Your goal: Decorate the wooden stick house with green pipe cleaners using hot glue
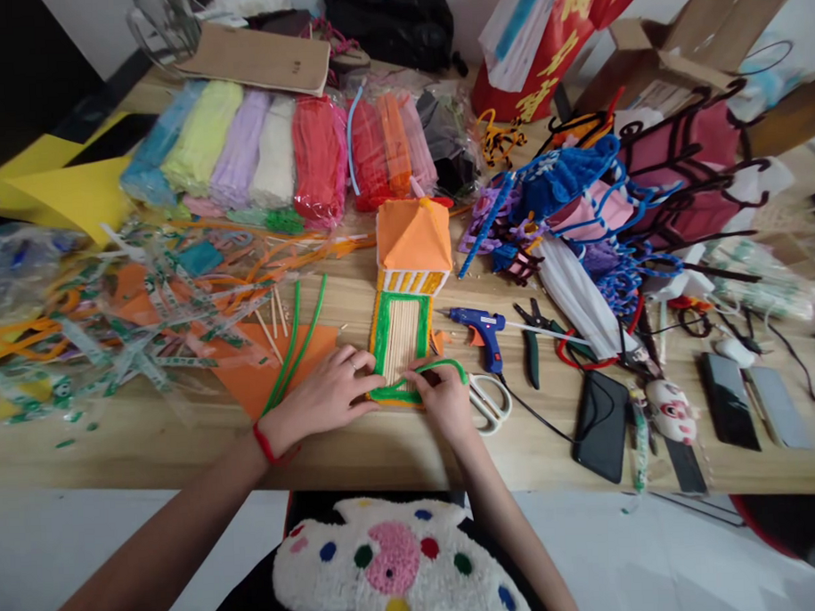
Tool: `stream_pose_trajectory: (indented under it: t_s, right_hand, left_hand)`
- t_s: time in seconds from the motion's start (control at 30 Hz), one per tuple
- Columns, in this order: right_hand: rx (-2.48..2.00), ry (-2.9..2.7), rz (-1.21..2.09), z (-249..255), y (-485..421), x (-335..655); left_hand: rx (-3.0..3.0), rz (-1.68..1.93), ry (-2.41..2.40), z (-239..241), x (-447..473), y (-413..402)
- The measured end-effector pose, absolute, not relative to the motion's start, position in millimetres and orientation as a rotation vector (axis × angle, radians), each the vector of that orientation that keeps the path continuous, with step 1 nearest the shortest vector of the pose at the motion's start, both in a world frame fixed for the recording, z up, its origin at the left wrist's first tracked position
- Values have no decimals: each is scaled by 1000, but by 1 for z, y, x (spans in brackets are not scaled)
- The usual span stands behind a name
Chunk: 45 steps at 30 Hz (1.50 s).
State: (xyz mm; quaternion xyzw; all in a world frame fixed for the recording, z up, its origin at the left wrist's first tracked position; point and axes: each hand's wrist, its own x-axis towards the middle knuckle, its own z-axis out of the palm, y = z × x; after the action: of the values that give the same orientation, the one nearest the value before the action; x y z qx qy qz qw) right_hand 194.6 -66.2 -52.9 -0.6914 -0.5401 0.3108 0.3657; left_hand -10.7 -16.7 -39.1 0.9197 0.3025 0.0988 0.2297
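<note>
A small craft house (pixel 407 288) lies flat on the wooden table (pixel 151 444). It has an orange paper roof, a wall of wooden sticks and a green pipe-cleaner border. My left hand (pixel 323 397) rests on its lower left corner, fingers bent and pressing down. My right hand (pixel 443 398) pinches a green pipe cleaner (pixel 443 365) that loops along the house's bottom edge. Two more green pipe cleaners (pixel 295 341) lie just left of the house on orange paper.
A blue glue gun (pixel 479 325), pliers (pixel 532 337) and scissors (pixel 491 401) lie right of my right hand. Phones (pixel 602 423) sit further right. Bagged pipe cleaners (pixel 275 150) line the back, plastic wrappers (pixel 114 325) litter the left, and wire-and-paper crafts (pixel 611 200) pile at right.
</note>
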Motion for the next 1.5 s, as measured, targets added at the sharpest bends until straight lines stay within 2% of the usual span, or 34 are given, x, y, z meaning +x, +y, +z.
stream_pose_trajectory:
  t_s: [0.33,0.67,0.87,1.5]
  right_hand:
    - [-1869,-1417,726,-53,-68,204]
    - [-1953,-1438,674,-52,-72,207]
    - [-1939,-1399,797,-48,-74,204]
    - [-1964,-1493,774,-40,-75,208]
  left_hand:
    - [2420,263,814,-31,-8,-8]
    - [2583,193,712,-30,-3,5]
    - [2584,204,689,-30,-5,4]
    - [2464,269,679,-27,4,-5]
